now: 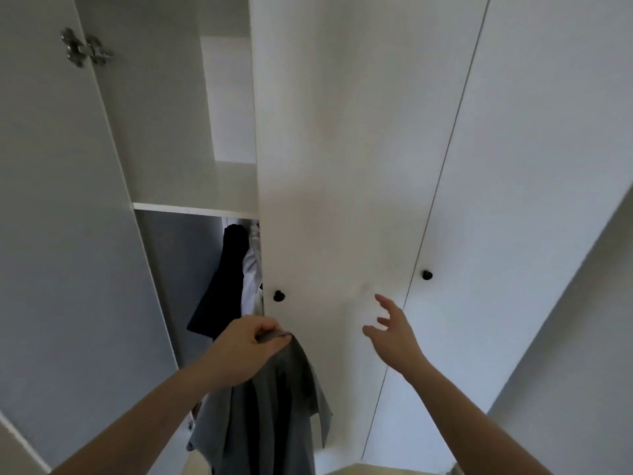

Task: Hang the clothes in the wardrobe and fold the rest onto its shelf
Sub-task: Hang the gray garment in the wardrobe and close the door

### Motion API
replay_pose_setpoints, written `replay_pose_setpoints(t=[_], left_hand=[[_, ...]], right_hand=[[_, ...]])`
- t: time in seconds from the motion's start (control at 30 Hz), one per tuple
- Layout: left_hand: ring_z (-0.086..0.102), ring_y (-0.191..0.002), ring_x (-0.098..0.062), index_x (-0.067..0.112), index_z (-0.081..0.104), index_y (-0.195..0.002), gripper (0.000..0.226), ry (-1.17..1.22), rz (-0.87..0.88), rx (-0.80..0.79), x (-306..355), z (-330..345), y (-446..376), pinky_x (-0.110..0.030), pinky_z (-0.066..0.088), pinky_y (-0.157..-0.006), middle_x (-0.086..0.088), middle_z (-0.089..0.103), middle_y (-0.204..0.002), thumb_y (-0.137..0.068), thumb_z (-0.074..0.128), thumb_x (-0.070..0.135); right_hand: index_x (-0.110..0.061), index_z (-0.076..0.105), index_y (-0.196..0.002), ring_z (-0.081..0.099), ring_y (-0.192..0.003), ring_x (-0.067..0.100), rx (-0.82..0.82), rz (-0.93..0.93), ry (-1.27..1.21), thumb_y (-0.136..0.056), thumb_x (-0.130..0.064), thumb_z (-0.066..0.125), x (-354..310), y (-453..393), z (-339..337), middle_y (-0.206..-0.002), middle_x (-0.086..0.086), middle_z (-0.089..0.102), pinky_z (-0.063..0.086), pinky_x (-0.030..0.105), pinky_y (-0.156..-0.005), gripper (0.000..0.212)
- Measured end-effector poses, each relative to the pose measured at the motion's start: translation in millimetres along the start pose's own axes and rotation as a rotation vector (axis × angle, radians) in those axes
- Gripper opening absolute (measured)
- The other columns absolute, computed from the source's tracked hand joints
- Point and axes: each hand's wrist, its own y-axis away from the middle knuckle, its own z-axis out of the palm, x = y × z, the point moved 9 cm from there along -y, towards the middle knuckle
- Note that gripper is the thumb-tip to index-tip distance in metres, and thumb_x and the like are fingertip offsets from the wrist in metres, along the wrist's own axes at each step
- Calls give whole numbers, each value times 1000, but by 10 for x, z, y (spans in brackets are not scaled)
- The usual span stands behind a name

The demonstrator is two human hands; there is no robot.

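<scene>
At nine o'clock your open door (61, 234) stands swung out, its hinge (85, 48) high at eleven. Just inside, the shelf (195, 209) crosses the wardrobe, and nothing lies on the part you can see. Below it a dark garment (219, 286) and a pale one (251, 269) already hang, but the rail and their hangers are hidden behind the shut door (325, 166).

At six o'clock your left hand (245, 347) pinches the top edge of a grey garment (274, 413), which hangs down in front of the shut door, near its black knob (279, 296). Whether a hanger is inside it cannot be told; its lower end is cut off by the frame.

At five o'clock your right hand (394, 332) is spread and holds nothing, just short of the door panel. A second knob (426, 275) sits at three.

You seem to be in the hanging step. Next you will likely need that shut door opened to reach the rail.
</scene>
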Motion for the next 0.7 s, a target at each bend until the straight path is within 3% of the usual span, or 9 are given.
replay_pose_setpoints(t=[0.07, 0.13, 0.2, 0.3, 0.5, 0.7], left_hand=[[63, -67, -8, 25, 69, -79, 26, -4, 25, -5, 15, 43, -156, -21, 48, -65, 6, 65, -69, -97, 65, 44], [59, -63, -5, 26, 67, -78, 27, -26, 53, 14, 81, 58, -312, -16, 42, -62, 8, 62, -66, -97, 66, 45], [62, -66, -9, 21, 68, -80, 28, -34, 63, 41, 143, 69, -468, -23, 46, -65, 4, 64, -69, -96, 66, 45], [60, -66, -12, 15, 66, -77, 33, -33, 64, 77, 250, 80, -644, -31, 48, -69, -3, 63, -70, -95, 68, 42], [46, -55, 0, 18, 62, -71, 33, 29, 63, 113, 430, 107, -837, -17, 35, -55, 5, 51, -59, -97, 68, 37], [53, -58, -1, 24, 67, -76, 27, 49, 29, 147, 426, 120, -825, -20, 40, -60, 3, 59, -64, -96, 68, 41]], right_hand=[[-34, 37, -154, 46, -131, 13, 93, 21, 67, -94, -12, 64, 54, -178, -366, -156, -4, 34, 54, 38, -96, 70], [-29, 34, -156, 50, -124, 15, 159, 28, 176, -92, -12, 63, 109, -377, -684, -159, -1, 29, 52, 38, -94, 72], [-24, 31, -158, 57, -115, 22, 175, 55, 280, -91, -12, 62, 186, -587, -924, -162, 1, 25, 53, 38, -90, 74], [-21, 33, -156, 58, -117, 34, 134, 93, 405, -88, -13, 63, 332, -873, -1120, -160, 7, 26, 53, 46, -97, 75], [-18, 35, -153, 57, -116, 30, 18, 88, 568, -88, -14, 60, 437, -1366, -1154, -154, 6, 33, 49, 35, -91, 70], [-17, 44, -142, 64, -93, 24, 64, 70, 619, -86, -12, 61, 512, -1540, -1194, -143, 3, 38, 49, 31, -76, 59]])
